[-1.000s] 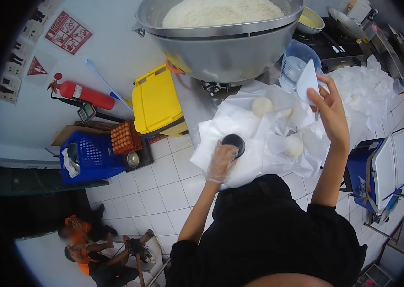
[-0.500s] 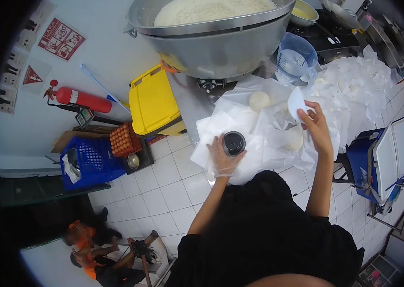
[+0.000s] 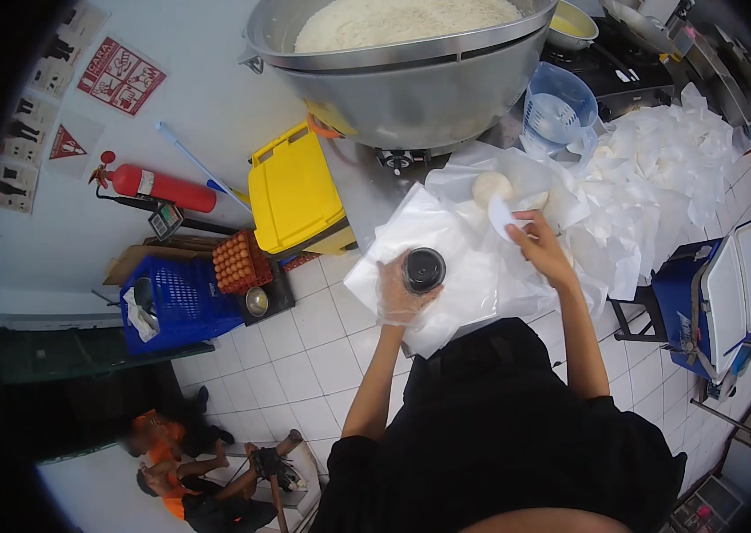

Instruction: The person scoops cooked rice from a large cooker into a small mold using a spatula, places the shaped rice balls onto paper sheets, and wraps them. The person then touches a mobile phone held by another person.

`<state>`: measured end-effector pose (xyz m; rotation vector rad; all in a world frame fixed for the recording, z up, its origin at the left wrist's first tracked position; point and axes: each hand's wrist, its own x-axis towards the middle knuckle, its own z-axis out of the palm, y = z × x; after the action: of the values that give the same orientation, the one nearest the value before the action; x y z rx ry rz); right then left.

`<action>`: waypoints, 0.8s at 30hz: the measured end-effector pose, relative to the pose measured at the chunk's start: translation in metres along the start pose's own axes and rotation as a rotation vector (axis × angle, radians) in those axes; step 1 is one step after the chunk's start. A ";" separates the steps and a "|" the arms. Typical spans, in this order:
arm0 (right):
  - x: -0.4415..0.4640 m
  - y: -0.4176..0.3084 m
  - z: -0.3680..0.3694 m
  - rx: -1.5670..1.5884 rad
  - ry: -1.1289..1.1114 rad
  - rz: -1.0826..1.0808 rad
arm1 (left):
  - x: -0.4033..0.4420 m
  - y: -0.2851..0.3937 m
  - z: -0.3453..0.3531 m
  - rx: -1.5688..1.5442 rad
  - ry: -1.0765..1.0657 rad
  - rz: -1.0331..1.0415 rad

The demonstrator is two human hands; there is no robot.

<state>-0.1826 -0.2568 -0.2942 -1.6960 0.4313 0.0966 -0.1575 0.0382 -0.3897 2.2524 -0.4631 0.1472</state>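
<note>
My left hand [image 3: 402, 293], in a clear plastic glove, is wrapped round a dark round cup [image 3: 424, 270] over a stack of white wrapping sheets [image 3: 473, 280]. Whether anything is inside the cup, I cannot tell. My bare right hand [image 3: 538, 246] pinches a white rice paddle [image 3: 501, 216] with a rounded blade; its handle is mostly hidden. Just beyond the blade, a round white mound of rice [image 3: 492, 187] lies on a sheet.
A large metal pot of rice [image 3: 411, 102] stands behind the sheets, with a blue-tinted plastic jug [image 3: 562, 107] to its right. Crumpled white wrappers [image 3: 659, 164] cover the right side. A yellow bin [image 3: 295, 191] stands left; a cooler [image 3: 713, 293] is right. Two people sit lower left.
My right hand has moved left and slightly down with the paddle, closer to the round mound. My left hand still holds the cup. The whole view has shifted slightly.
</note>
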 end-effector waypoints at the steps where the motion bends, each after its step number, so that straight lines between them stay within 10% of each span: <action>1: 0.005 0.006 0.010 -0.001 -0.041 0.020 | 0.000 0.000 0.002 -0.001 -0.009 -0.004; 14: 0.086 0.055 0.120 -0.443 0.062 -0.653 | 0.007 0.014 -0.003 0.073 -0.049 -0.036; 17: 0.094 0.055 0.134 -0.772 -0.017 -0.454 | 0.007 0.017 -0.004 0.062 -0.051 -0.041; 24: 0.096 0.075 0.132 -0.764 0.065 -0.730 | 0.006 0.015 -0.008 -0.038 0.096 0.071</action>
<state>-0.0955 -0.1590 -0.4167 -2.5133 -0.2437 -0.3745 -0.1568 0.0332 -0.3725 2.1821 -0.4908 0.2799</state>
